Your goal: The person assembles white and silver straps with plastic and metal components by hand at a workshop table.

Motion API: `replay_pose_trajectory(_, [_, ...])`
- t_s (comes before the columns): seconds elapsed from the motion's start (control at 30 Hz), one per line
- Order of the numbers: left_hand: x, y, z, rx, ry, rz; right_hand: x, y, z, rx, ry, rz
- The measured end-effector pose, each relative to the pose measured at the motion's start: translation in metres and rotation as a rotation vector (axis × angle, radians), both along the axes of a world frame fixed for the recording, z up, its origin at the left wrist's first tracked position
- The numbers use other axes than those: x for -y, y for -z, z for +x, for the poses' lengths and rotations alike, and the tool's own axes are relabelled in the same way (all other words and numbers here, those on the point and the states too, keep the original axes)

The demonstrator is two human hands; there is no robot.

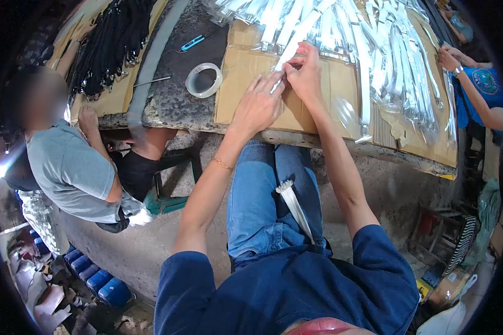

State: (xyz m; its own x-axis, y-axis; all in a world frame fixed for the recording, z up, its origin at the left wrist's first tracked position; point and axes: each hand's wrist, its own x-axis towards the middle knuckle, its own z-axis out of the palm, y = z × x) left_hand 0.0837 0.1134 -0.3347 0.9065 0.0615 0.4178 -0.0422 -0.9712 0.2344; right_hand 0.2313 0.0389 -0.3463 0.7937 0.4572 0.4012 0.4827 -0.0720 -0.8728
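Note:
Over the near edge of the cardboard-covered table, both hands are at one narrow white strap [288,56]. The fingers of my left hand [260,105] are closed about its near end. My right hand [304,75] pinches the strap just to the right, with its fingertips curled in. Beyond my hands lies a big pile of white straps [330,28], many in clear plastic sleeves, some with metal ends. Across my lap rests a bundle of thin white strips [293,204].
Left of the cardboard [243,84] are a roll of clear tape [204,80], blue thread snips [193,43] and a thin metal rod [152,81]. Black straps [114,44] lie farther left. A person in grey [72,159] sits at left; another in blue [480,92] works at right.

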Motion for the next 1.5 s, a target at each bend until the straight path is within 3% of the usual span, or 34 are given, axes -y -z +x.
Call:
replay_pose_trajectory(0.13, [0.003,-0.003,0.0,-0.002,-0.017,-0.053,-0.001,0.007,0.007,0.043,0.04,-0.008])
replay_pose_trajectory(0.2, [0.002,0.001,0.0,0.009,-0.024,-0.04,-0.002,0.009,0.014,-0.15,0.079,0.242])
replay_pose_trajectory(0.23, [0.002,0.003,0.001,0.014,-0.022,-0.027,0.001,0.006,0.02,-0.148,0.077,0.243])
replay_pose_trajectory(0.37, [0.0,0.006,0.001,0.023,-0.034,-0.02,0.018,-0.026,0.049,-0.181,-0.086,0.092])
replay_pose_trajectory(0.43, [0.001,0.005,0.001,0.011,-0.033,-0.039,0.02,-0.047,0.062,-0.167,-0.497,-0.314])
replay_pose_trajectory(0.53, [0.0,0.006,0.002,0.01,-0.031,-0.035,0.005,-0.05,0.074,-0.062,-0.625,-0.443])
replay_pose_trajectory(0.63, [-0.001,0.008,0.001,0.028,-0.036,-0.019,-0.005,-0.059,0.073,0.064,-0.592,-0.672])
replay_pose_trajectory(0.97, [-0.003,0.01,0.002,0.027,-0.022,0.006,-0.017,-0.038,0.067,0.337,-0.478,-0.666])
replay_pose_trajectory(1.07, [-0.004,0.01,0.001,-0.012,-0.022,-0.017,-0.014,-0.04,0.051,0.427,-0.35,-0.763])
replay_pose_trajectory(1.13, [-0.003,0.012,0.002,0.011,-0.025,-0.032,-0.009,-0.043,0.043,0.531,-0.108,-0.607])
replay_pose_trajectory(1.33, [-0.003,0.008,0.003,0.047,-0.009,-0.024,0.0,-0.031,0.037,0.663,-0.387,-0.661])
replay_pose_trajectory(1.5, [-0.003,0.01,0.002,0.008,-0.025,-0.017,0.012,-0.019,0.019,0.753,-0.28,-0.535])
